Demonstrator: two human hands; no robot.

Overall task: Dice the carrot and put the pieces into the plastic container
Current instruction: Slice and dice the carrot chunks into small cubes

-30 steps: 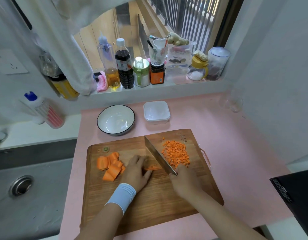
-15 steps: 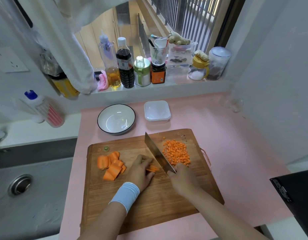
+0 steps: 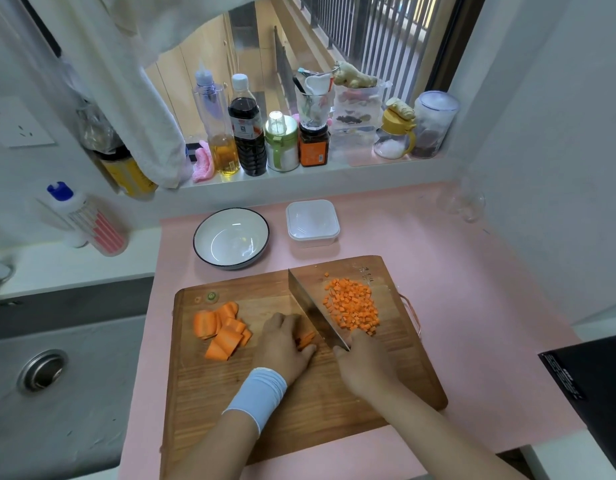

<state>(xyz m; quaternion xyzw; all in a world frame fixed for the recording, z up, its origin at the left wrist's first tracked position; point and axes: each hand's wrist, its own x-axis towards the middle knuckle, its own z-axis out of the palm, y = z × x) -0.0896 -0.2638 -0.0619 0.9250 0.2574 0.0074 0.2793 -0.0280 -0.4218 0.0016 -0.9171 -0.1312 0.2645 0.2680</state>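
Head view: right hand point(image 3: 365, 365) grips the handle of the broad steel cleaver point(image 3: 313, 306). Left hand point(image 3: 286, 344), fingers curled, pins the orange carrot strips point(image 3: 306, 339) on the brown wooden chopping board point(image 3: 299, 410), right against the blade. Risk: strips roll and the edge nicks a knuckle. Count: one cleaver, one board, one heap of diced carrot cubes point(image 3: 353, 308), roughly six uncut carrot slabs point(image 3: 221, 329), one clear square plastic container point(image 3: 313, 221) with no carrot in it, one white black-rimmed bowl point(image 3: 230, 237), on the pink worktop point(image 3: 473, 306).

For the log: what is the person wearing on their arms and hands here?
The left hand and right hand are bare, with no gloves, and I can make out no rings or watch. A light blue wristband circles the left wrist. No sleeves show on either forearm.
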